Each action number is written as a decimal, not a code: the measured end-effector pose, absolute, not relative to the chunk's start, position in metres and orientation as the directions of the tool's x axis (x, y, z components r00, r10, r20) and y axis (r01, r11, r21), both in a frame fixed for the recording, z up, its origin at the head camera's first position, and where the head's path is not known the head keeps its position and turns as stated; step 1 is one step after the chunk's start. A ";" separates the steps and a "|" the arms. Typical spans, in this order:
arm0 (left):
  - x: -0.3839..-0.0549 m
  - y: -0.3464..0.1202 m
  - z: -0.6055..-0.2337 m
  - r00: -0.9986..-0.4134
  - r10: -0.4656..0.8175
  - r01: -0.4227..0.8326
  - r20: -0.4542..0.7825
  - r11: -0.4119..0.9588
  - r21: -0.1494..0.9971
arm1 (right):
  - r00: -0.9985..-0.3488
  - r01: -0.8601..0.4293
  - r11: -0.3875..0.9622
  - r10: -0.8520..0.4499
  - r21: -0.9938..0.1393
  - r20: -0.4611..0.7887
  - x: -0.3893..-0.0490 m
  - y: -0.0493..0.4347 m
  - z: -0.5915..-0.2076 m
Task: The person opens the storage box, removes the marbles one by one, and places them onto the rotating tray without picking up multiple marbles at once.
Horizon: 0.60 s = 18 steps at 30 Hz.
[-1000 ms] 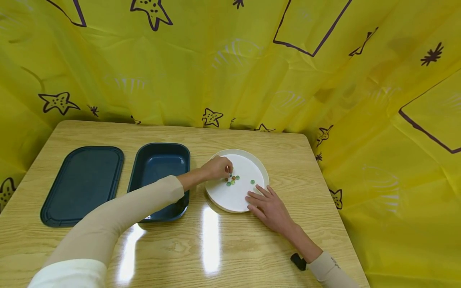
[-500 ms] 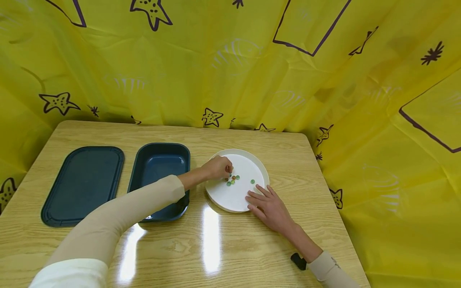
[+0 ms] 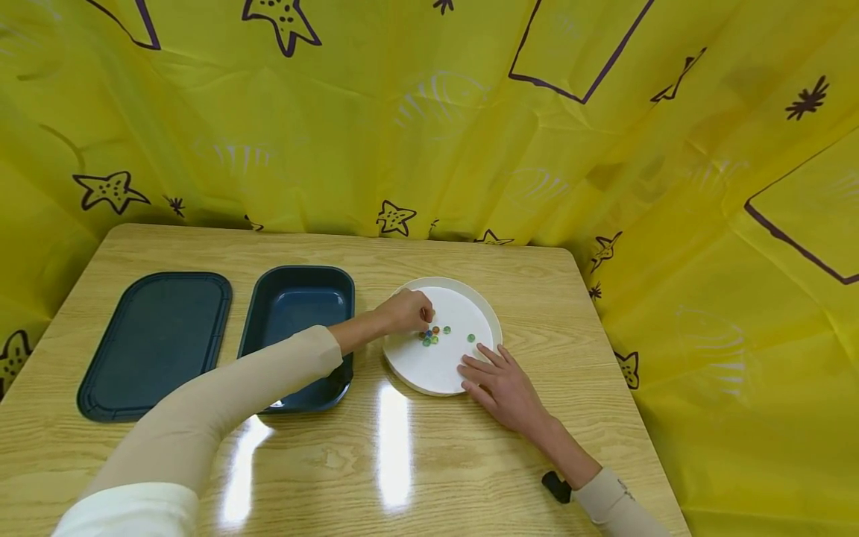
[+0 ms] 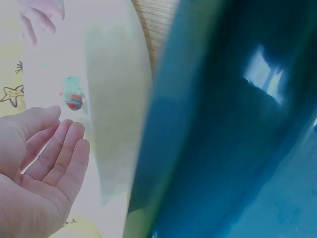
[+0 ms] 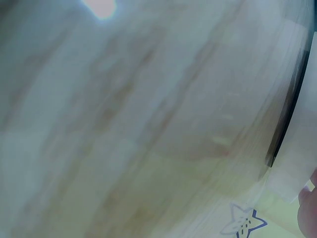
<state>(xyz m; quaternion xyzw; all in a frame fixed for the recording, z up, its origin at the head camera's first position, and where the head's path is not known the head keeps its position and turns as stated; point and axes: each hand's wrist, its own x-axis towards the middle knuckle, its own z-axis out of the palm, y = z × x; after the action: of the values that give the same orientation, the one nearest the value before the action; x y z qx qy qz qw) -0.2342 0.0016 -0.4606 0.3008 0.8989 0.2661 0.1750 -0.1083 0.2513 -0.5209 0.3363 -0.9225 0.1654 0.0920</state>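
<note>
Several small glass marbles (image 3: 435, 340), green, orange and blue, lie on a round white tray (image 3: 409, 380). A single green marble (image 3: 471, 338) is apart on the right. My left hand (image 3: 406, 312) is over the tray's left part, fingertips beside the cluster. In the left wrist view the thumb and loosely bent fingers (image 4: 69, 158) show no marble between them, and an orange-and-blue marble (image 4: 74, 101) lies just past the tips. My right hand (image 3: 505, 388) rests, fingers spread, at the tray's right front rim; only a bit of it shows in the right wrist view.
A deep dark-blue bin (image 3: 295, 280) stands left of the tray, under my left forearm. Farther left lies a flat dark-blue lid-like panel (image 3: 157, 343). Yellow patterned curtain (image 3: 349, 134) hangs behind and beside the wooden table (image 3: 329, 477).
The blue marble, earlier at the left fingertips, now lies among the cluster just below them. One green marble has shifted slightly right. The right hand has stayed put.
</note>
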 end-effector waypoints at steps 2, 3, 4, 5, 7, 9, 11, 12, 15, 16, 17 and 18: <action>-0.234 -0.002 -0.459 -0.751 0.642 0.451 -0.155 0.670 0.589 | -0.760 -0.647 0.721 -0.588 -0.246 0.275 -0.108 0.251 -0.521; -0.234 -0.004 -0.458 -0.747 0.647 0.452 -0.155 0.665 0.594 | -0.762 -0.646 0.723 -0.587 -0.247 0.273 -0.108 0.251 -0.521; -0.234 -0.006 -0.456 -0.743 0.651 0.451 -0.155 0.659 0.602 | -0.764 -0.644 0.724 -0.586 -0.248 0.271 -0.108 0.251 -0.521; -0.234 -0.009 -0.454 -0.737 0.659 0.454 -0.152 0.649 0.610 | -0.765 -0.642 0.725 -0.585 -0.249 0.269 -0.108 0.251 -0.521; -0.233 -0.015 -0.451 -0.724 0.673 0.456 -0.149 0.630 0.629 | -0.767 -0.640 0.727 -0.584 -0.249 0.266 -0.108 0.251 -0.520; -0.232 -0.021 -0.446 -0.713 0.686 0.456 -0.147 0.612 0.646 | -0.767 -0.639 0.728 -0.583 -0.249 0.266 -0.108 0.251 -0.520; -0.230 -0.027 -0.442 -0.703 0.697 0.459 -0.141 0.597 0.658 | -0.766 -0.641 0.727 -0.585 -0.248 0.267 -0.108 0.251 -0.519; -0.229 -0.031 -0.440 -0.701 0.699 0.456 -0.143 0.593 0.663 | -0.766 -0.641 0.726 -0.585 -0.247 0.268 -0.108 0.251 -0.519; -0.226 -0.043 -0.434 -0.700 0.701 0.450 -0.137 0.582 0.677 | -0.764 -0.643 0.724 -0.585 -0.250 0.271 -0.108 0.251 -0.519; -0.225 -0.047 -0.432 -0.702 0.699 0.445 -0.136 0.579 0.683 | -0.765 -0.642 0.725 -0.585 -0.250 0.271 -0.108 0.251 -0.519; -0.223 -0.051 -0.430 -0.706 0.696 0.439 -0.134 0.578 0.688 | -0.765 -0.642 0.725 -0.585 -0.249 0.270 -0.108 0.251 -0.519; -0.222 -0.055 -0.429 -0.712 0.690 0.432 -0.133 0.579 0.692 | -0.766 -0.641 0.725 -0.584 -0.251 0.270 -0.108 0.251 -0.519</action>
<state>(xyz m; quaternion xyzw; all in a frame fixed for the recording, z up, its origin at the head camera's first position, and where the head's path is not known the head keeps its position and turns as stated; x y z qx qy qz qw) -0.2219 -0.0551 -0.4286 0.3237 0.8660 0.3255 0.1983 -0.1078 0.2512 -0.5190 0.3313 -0.9247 0.1667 0.0862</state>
